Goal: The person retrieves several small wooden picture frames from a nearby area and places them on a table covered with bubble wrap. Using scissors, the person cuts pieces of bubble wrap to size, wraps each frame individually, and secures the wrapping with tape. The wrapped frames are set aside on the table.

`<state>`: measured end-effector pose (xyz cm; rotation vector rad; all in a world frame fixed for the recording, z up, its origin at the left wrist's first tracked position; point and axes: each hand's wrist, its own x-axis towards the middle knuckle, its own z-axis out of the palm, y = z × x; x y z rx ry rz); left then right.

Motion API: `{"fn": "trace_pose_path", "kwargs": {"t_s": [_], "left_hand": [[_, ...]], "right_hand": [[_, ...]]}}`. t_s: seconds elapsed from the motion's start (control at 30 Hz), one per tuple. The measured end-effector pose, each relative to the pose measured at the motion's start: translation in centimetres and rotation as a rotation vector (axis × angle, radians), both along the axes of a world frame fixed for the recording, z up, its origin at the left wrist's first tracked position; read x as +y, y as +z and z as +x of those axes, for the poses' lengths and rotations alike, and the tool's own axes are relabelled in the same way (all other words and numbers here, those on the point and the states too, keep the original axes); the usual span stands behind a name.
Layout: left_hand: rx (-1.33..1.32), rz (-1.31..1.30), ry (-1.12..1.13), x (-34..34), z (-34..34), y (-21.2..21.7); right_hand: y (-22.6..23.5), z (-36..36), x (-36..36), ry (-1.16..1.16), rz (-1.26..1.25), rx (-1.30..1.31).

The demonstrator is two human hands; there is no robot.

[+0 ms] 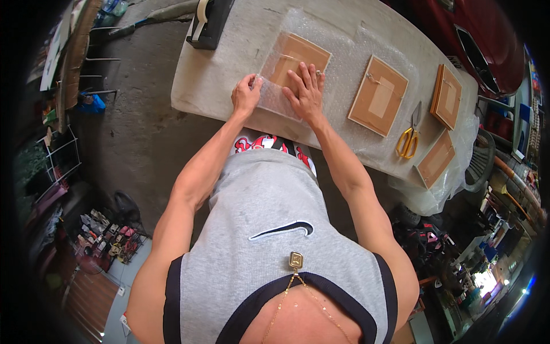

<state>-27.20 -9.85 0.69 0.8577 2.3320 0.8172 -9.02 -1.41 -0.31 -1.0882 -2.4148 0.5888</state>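
A picture frame (292, 50) lies back up on a sheet of bubble wrap (344, 63), its brown backing board showing. My left hand (246, 96) is closed with fingertips pinched on the edge of the bubble wrap at the frame's left corner. Flat on the frame rests my right hand (307, 94), fingers spread, holding nothing. Part of the wrap seems folded over the frame's near side. To the right, a second picture frame (378, 96) lies back up on the same sheet, a hanging wire across it.
Scissors (408, 140) with yellow handles lie near the table's right front. Beyond them are stacked frames (447, 96) and another frame (436, 159) on loose bubble wrap. A black tape dispenser (211, 26) stands at the far left of the table (195, 80). A dark red car (487, 34) is close behind.
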Motion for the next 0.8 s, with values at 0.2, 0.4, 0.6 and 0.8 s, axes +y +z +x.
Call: {"fn": "trace_pose_path", "kwargs": {"t_s": [0.2, 0.4, 0.6, 0.8], "left_hand": [[-0.198, -0.137, -0.005, 1.2, -1.2, 0.1], [0.683, 0.021, -0.322, 2.4, 0.8, 1.9], [0.251, 0.099, -0.985, 3.5, 5.5, 4.6], [0.296, 0.094, -1.137, 5.8, 5.4, 5.7]], "right_hand": [[-0.2, 0.2, 0.1, 0.021, 0.008, -0.015], [1.1, 1.3, -0.9, -0.252, -0.028, 0.187], [3.7, 5.6, -5.3, -0.475, -0.270, 0.094], [4.9, 4.3, -6.3, -0.802, -0.842, 0.340]]}}
